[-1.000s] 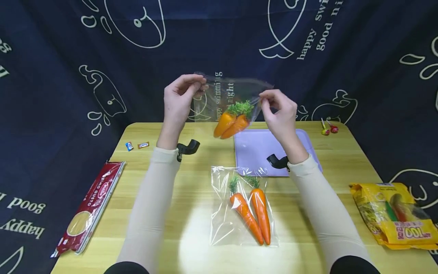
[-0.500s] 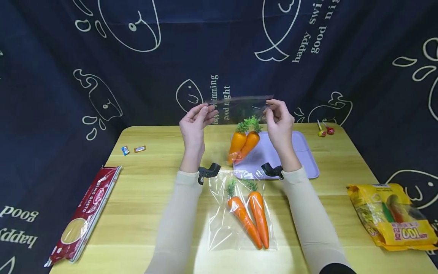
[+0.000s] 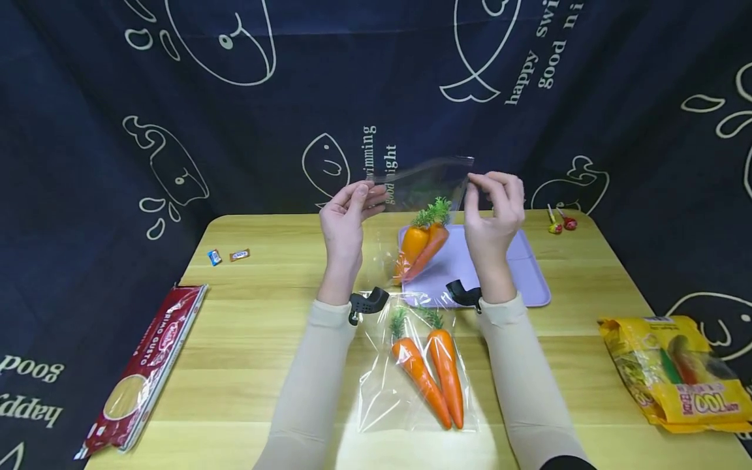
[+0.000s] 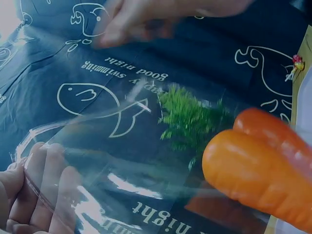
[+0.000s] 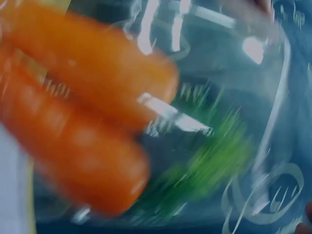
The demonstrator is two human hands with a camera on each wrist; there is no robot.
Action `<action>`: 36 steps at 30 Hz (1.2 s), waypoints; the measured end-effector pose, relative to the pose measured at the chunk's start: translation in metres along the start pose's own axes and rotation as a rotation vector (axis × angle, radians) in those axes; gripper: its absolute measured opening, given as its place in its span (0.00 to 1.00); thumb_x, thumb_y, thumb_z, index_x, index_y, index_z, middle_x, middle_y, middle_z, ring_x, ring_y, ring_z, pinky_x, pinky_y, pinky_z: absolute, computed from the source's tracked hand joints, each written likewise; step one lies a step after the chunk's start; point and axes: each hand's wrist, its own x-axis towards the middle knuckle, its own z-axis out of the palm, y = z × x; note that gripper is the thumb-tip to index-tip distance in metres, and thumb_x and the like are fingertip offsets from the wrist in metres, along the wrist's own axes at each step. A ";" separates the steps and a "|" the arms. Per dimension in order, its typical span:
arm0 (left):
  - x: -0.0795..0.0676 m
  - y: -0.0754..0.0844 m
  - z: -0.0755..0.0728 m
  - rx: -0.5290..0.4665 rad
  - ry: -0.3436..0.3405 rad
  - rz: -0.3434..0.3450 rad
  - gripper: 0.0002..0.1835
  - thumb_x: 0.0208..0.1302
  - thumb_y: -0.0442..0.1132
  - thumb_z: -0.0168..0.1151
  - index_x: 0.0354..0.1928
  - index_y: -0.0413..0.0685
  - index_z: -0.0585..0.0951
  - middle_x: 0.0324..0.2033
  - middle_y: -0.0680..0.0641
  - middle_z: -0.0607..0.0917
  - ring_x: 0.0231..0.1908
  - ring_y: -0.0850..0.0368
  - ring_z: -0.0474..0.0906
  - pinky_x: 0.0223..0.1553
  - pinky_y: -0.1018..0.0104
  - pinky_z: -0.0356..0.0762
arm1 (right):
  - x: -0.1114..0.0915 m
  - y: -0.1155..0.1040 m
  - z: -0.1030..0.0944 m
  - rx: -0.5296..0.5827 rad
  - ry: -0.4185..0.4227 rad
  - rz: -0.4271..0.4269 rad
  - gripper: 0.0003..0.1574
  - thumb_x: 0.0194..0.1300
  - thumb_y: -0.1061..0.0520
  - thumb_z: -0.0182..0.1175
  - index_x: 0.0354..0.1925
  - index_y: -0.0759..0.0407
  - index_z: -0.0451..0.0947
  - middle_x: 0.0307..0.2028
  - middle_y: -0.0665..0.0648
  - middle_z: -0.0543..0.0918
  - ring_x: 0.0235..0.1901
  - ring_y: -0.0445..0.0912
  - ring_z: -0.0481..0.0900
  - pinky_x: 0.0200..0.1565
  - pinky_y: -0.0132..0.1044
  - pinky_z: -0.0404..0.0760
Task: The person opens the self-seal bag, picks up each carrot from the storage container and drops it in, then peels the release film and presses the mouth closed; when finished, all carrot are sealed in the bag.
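My left hand (image 3: 346, 222) pinches the top edge of a clear plastic bag (image 4: 146, 187) between thumb and fingers. Inside the bag are two orange carrots (image 3: 425, 245) with green leafy tops (image 4: 190, 114). The bag hangs above the table, overlapping the purple tray (image 3: 529, 274) in the head view. Just off the bag's upper right corner is my right hand (image 3: 496, 209), thumb and index finger bent toward the edge; the left wrist view shows it blurred and apart from the bag. A second clear bag (image 3: 378, 391) with two carrots (image 3: 444, 372) lies flat on the table between my forearms.
On the left lie a red packet (image 3: 149, 359) and two small wrapped sweets (image 3: 239, 255). Two lollipops (image 3: 562, 222) are at the back right of the wooden table (image 3: 252, 352), a yellow packet (image 3: 675, 375) at its right edge. A dark patterned cloth (image 3: 376, 78) hangs behind.
Both hands lowered with the bag, the left moving right as well, so the carrots came down in front of the tray. Lately my right hand moved a little rightward, off the bag's edge.
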 end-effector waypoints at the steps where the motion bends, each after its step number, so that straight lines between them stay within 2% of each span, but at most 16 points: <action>1: 0.000 0.000 0.001 0.004 -0.005 0.004 0.17 0.67 0.43 0.65 0.46 0.33 0.83 0.38 0.42 0.91 0.39 0.47 0.89 0.44 0.54 0.88 | 0.000 -0.004 0.004 0.018 -0.005 -0.061 0.04 0.63 0.66 0.66 0.36 0.65 0.88 0.33 0.64 0.82 0.37 0.56 0.76 0.41 0.35 0.72; 4: -0.002 -0.001 0.004 0.017 -0.014 0.014 0.15 0.68 0.42 0.64 0.44 0.35 0.84 0.37 0.42 0.91 0.39 0.48 0.89 0.42 0.54 0.88 | -0.002 -0.019 0.022 0.093 -0.121 -0.200 0.05 0.60 0.63 0.70 0.37 0.62 0.89 0.28 0.60 0.83 0.33 0.55 0.74 0.39 0.38 0.70; 7: -0.003 -0.001 0.006 0.022 -0.020 0.026 0.14 0.68 0.41 0.63 0.44 0.34 0.84 0.36 0.44 0.91 0.38 0.51 0.89 0.41 0.54 0.88 | -0.004 -0.034 0.042 0.125 -0.241 -0.257 0.07 0.61 0.61 0.71 0.39 0.60 0.89 0.28 0.57 0.83 0.32 0.52 0.73 0.36 0.39 0.70; 10: -0.005 0.000 0.006 0.022 -0.019 0.028 0.13 0.69 0.38 0.62 0.44 0.33 0.84 0.36 0.46 0.90 0.37 0.55 0.88 0.42 0.55 0.88 | -0.006 -0.041 0.058 0.109 -0.291 -0.263 0.08 0.62 0.59 0.70 0.40 0.60 0.89 0.29 0.57 0.83 0.32 0.51 0.73 0.35 0.38 0.71; 13: -0.006 0.001 0.007 0.051 -0.018 0.038 0.13 0.69 0.37 0.62 0.45 0.32 0.84 0.35 0.48 0.90 0.36 0.57 0.88 0.41 0.56 0.88 | -0.005 -0.043 0.065 0.088 -0.305 -0.251 0.07 0.64 0.59 0.69 0.39 0.61 0.89 0.29 0.57 0.82 0.33 0.51 0.73 0.36 0.37 0.72; 16: -0.006 0.003 0.007 0.098 -0.021 0.063 0.13 0.68 0.37 0.63 0.45 0.31 0.84 0.36 0.47 0.90 0.36 0.58 0.87 0.42 0.57 0.88 | -0.004 -0.042 0.068 0.086 -0.311 -0.235 0.07 0.64 0.59 0.68 0.38 0.62 0.89 0.28 0.57 0.82 0.32 0.51 0.72 0.36 0.36 0.71; 23: -0.006 0.007 0.005 0.218 -0.044 0.135 0.14 0.68 0.40 0.64 0.45 0.33 0.85 0.40 0.38 0.89 0.36 0.59 0.88 0.42 0.57 0.88 | 0.000 -0.042 0.067 0.108 -0.349 -0.183 0.06 0.63 0.60 0.69 0.35 0.62 0.88 0.28 0.55 0.82 0.32 0.49 0.72 0.35 0.33 0.70; 26: -0.007 0.007 0.006 0.261 -0.048 0.157 0.15 0.68 0.41 0.64 0.44 0.34 0.85 0.41 0.37 0.89 0.36 0.60 0.87 0.42 0.59 0.88 | 0.000 -0.043 0.065 0.137 -0.357 -0.133 0.07 0.65 0.59 0.68 0.33 0.63 0.87 0.27 0.55 0.81 0.32 0.48 0.71 0.35 0.32 0.69; 29: -0.008 0.007 0.006 0.274 -0.049 0.168 0.14 0.68 0.41 0.64 0.44 0.34 0.85 0.41 0.37 0.89 0.36 0.60 0.87 0.41 0.59 0.88 | 0.000 -0.045 0.064 0.201 -0.364 -0.027 0.08 0.66 0.58 0.67 0.32 0.62 0.86 0.26 0.55 0.80 0.31 0.46 0.70 0.33 0.31 0.69; 31: -0.009 0.007 0.007 0.275 -0.048 0.182 0.14 0.68 0.41 0.64 0.43 0.34 0.85 0.40 0.37 0.89 0.37 0.60 0.87 0.41 0.58 0.88 | -0.001 -0.046 0.064 0.258 -0.375 0.080 0.07 0.65 0.59 0.67 0.32 0.63 0.86 0.27 0.54 0.79 0.29 0.44 0.69 0.31 0.31 0.68; 33: -0.009 0.007 0.008 0.266 -0.056 0.200 0.14 0.68 0.41 0.64 0.43 0.34 0.85 0.40 0.36 0.89 0.37 0.58 0.88 0.40 0.58 0.89 | -0.001 -0.047 0.063 0.345 -0.382 0.232 0.07 0.65 0.61 0.66 0.33 0.66 0.85 0.28 0.52 0.79 0.28 0.42 0.68 0.30 0.30 0.67; 36: -0.007 0.007 0.006 0.218 -0.046 0.214 0.13 0.70 0.40 0.61 0.42 0.33 0.84 0.38 0.37 0.89 0.37 0.53 0.89 0.40 0.56 0.89 | 0.002 -0.047 0.059 0.489 -0.342 0.437 0.09 0.66 0.64 0.64 0.36 0.73 0.82 0.30 0.49 0.79 0.29 0.42 0.71 0.33 0.28 0.71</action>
